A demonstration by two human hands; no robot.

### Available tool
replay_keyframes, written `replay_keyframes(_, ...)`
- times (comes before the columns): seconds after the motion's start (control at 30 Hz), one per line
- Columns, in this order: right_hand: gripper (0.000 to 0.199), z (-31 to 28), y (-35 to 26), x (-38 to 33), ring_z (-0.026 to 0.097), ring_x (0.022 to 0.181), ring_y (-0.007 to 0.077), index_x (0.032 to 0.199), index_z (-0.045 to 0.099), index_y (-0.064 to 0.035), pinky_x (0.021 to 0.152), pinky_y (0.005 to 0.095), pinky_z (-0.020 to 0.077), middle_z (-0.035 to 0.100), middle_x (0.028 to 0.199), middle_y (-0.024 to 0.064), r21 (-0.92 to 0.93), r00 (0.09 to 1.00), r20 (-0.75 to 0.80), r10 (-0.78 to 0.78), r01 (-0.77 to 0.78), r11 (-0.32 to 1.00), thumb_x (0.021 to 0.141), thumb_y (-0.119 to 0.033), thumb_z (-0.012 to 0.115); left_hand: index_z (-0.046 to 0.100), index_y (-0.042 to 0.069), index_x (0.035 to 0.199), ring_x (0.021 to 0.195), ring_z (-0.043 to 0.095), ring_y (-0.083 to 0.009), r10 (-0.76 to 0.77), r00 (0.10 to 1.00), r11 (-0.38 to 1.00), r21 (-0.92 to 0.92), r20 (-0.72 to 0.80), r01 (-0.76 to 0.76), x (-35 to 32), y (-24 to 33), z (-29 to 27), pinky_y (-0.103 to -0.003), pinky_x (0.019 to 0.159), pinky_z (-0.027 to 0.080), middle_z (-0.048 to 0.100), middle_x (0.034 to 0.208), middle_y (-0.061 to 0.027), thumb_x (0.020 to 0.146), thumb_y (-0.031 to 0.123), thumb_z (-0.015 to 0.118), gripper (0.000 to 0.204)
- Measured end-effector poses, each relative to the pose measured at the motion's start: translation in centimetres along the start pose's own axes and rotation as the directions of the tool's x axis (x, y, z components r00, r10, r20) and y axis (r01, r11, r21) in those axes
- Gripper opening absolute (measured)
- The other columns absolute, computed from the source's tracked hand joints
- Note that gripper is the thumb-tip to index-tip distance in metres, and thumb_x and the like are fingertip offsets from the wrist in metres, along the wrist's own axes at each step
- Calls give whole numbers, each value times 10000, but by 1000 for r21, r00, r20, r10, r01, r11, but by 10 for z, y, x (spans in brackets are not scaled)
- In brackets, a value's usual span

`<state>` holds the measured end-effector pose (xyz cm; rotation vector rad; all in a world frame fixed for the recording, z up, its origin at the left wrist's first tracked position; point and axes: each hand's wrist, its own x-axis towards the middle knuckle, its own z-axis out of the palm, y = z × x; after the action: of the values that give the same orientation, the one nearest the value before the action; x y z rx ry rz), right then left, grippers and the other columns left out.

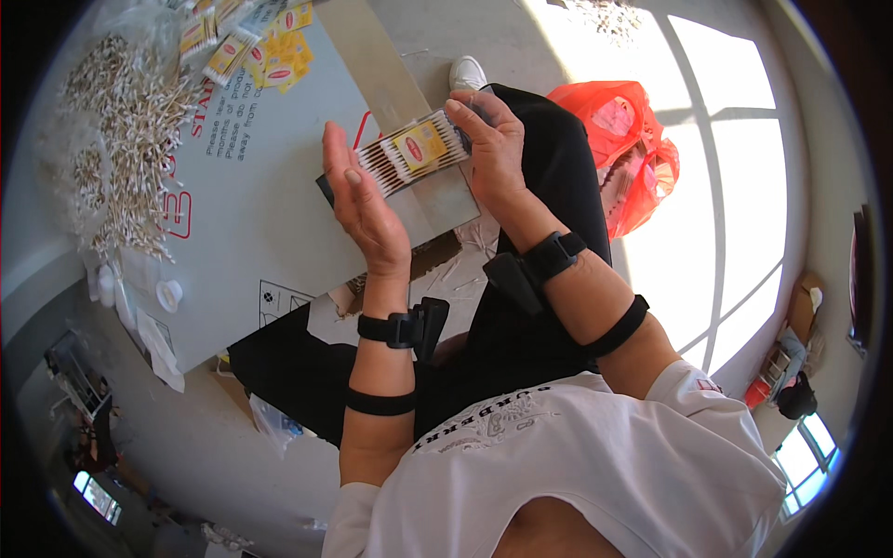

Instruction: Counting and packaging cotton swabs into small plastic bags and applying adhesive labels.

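A clear packet of cotton swabs (417, 149) with a yellow label lies slanted between my hands, above the grey board. My right hand (498, 153) grips its right end, thumb on top and fingers behind. My left hand (370, 209) is open at the packet's left end, its fingers stretched upward and the palm turned toward the swabs. Whether the left fingers bear any of its weight I cannot tell. A small dark edge shows behind the left hand.
Loose cotton swabs (130, 139) lie heaped with clear plastic on the board's (270, 195) left side. Yellow label cards (282, 60) and small packs sit at its top. A red plastic bag (605, 121) stands on the floor right of my leg. Some swabs are scattered below the board.
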<state>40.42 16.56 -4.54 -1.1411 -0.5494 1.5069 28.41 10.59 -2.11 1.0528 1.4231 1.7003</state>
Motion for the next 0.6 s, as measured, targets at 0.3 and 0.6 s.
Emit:
replay_keyframes(0.3, 610, -2, -54, -10, 372, 1329, 293, 1158, 631, -58, 1071, 492, 244, 476, 1360, 82, -664, 650, 736, -192, 747, -18, 557, -90, 727, 247, -61, 1475, 1429, 259, -320, -17, 1000, 999, 46, 5, 17, -1, -1, -3, -443, 1196, 154, 277, 1519, -244, 1038, 483, 305, 700)
replay_keyframes(0.6, 554, 3, -55, -1, 433, 1260, 254, 1113, 674, -79, 1050, 494, 260, 583, 1226, 13, -569, 565, 821, -77, 822, -31, 583, -164, 808, 248, -67, 1470, 1430, 257, -308, -20, 1000, 999, 36, 13, 19, -1, 0, -4, -426, 1196, 163, 277, 1520, -230, 1040, 484, 293, 699)
